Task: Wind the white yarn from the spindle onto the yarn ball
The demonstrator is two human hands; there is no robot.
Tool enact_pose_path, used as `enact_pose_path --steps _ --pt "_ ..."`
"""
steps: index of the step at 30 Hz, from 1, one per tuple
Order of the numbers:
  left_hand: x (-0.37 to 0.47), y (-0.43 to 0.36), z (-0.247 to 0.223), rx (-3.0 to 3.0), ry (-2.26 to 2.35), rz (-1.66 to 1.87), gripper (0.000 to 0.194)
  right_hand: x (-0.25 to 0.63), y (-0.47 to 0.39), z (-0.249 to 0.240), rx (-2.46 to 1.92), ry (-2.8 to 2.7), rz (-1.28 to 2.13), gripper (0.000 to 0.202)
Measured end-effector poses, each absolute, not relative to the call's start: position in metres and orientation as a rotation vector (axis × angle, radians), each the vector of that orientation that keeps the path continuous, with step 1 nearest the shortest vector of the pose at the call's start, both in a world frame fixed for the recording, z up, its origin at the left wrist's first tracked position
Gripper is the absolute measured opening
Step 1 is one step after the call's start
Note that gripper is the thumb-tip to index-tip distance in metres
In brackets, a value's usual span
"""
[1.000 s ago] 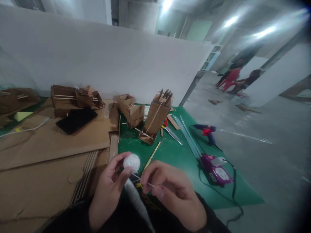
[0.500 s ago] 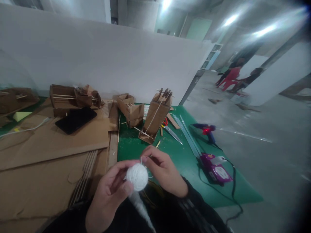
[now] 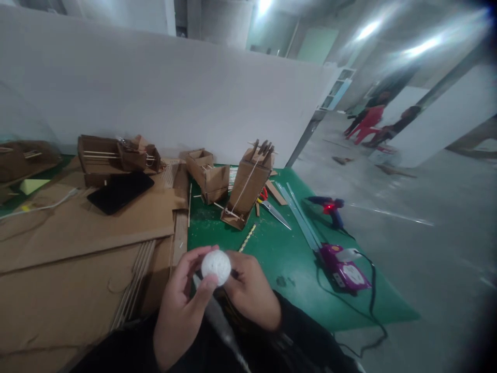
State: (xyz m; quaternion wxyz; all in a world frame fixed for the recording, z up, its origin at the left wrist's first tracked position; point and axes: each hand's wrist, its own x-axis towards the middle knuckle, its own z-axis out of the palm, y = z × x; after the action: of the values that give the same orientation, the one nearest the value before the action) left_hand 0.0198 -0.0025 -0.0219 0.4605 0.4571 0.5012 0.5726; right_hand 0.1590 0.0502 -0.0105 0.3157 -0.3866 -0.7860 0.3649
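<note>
A round ball of white string (image 3: 216, 268) sits between the thumb and fingers of my left hand (image 3: 184, 305), above the near edge of the green table. My right hand (image 3: 250, 290) is closed against the ball's right side; its fingertips are partly hidden behind the ball, and what they pinch cannot be made out. Beyond my hands stands a tilted cardboard piece (image 3: 248, 186) with a string and sticks. Scissors (image 3: 275, 213) with red and yellow handles lie to its right, and a patterned stick (image 3: 247, 238) lies in front of it.
A glue gun (image 3: 330, 207), clear glue sticks (image 3: 298, 217) and a purple power box (image 3: 344, 269) with a cable are on the right. On the left, a black tablet (image 3: 121, 192) rests on cardboard sheets (image 3: 77, 223). A white partition (image 3: 166, 98) stands behind. People sit far right.
My right hand has moved down and left, from above the ball to behind its right side. The ball has risen slightly with my left hand. More of the patterned stick shows.
</note>
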Motion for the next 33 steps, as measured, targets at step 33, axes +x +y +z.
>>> enact_pose_path --steps 33 --pt "0.015 -0.005 -0.024 0.901 0.766 1.233 0.04 0.195 0.077 0.044 -0.601 -2.303 0.538 0.015"
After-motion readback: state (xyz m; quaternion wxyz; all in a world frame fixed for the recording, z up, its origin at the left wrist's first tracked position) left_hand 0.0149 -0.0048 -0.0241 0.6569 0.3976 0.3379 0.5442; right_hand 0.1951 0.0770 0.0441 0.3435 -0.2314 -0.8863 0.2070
